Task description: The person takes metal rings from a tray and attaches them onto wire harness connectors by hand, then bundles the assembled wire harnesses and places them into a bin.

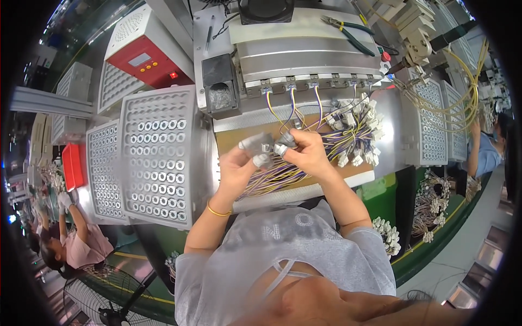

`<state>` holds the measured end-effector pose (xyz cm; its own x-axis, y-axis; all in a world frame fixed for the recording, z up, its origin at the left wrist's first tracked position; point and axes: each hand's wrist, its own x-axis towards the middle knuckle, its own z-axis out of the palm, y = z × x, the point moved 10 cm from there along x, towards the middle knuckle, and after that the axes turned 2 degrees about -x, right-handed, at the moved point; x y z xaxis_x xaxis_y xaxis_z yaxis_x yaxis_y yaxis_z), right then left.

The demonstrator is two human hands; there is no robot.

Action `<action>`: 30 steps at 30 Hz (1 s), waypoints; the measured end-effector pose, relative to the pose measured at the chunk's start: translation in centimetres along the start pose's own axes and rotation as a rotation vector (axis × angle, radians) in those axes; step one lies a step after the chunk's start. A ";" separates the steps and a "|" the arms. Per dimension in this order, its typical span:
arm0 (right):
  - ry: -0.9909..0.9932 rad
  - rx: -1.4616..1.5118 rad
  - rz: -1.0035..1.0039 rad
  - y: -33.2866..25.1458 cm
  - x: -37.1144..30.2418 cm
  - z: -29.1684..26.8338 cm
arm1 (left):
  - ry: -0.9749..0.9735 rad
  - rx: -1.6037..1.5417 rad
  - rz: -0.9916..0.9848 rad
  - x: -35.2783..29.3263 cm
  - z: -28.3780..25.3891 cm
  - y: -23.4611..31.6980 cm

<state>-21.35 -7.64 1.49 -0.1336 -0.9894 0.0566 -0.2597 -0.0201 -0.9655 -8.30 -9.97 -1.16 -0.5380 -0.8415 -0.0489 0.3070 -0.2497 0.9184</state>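
Note:
My left hand [239, 169], with white covers on its fingertips, is blurred by motion and pinches a small shiny metal part [265, 147]. Just to its right, my right hand [308, 155] also has covered fingertips, thumb and forefinger pressed together. What lies between them is hidden, though a yellow and dark wire [273, 111] runs down to them from a clamp. Under both hands lies a bundle of yellow and purple wires [272, 183], whose white connectors [359, 122] fan out at the right. Behind stands a metal fixture [310, 62] with several small clamps holding wire ends.
Left stand grey trays of metal rings [160, 157] and a red and white control box [148, 57]. Green-handled pliers [356, 37] lie on the fixture, beside a soldering-iron-like tool [405, 64]. More ring trays [432, 127] stand right. Other people work at both sides.

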 end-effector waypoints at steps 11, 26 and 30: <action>-0.027 -0.008 -0.024 0.2 -0.4 -0.6 | -0.036 0.047 -0.013 -0.1 1.0 0.6; -0.010 -0.173 -0.344 -4.5 -0.6 -1.0 | -0.016 0.419 0.242 -0.3 2.4 3.1; -0.011 -0.213 -0.160 -2.5 -0.6 -0.2 | 0.099 0.224 0.019 0.6 0.6 -0.5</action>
<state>-20.84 -6.96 3.92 -0.0646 -0.9777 0.2000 -0.4726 -0.1465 -0.8690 -9.25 -10.11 -1.37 -0.4512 -0.8904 -0.0593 0.1288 -0.1308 0.9830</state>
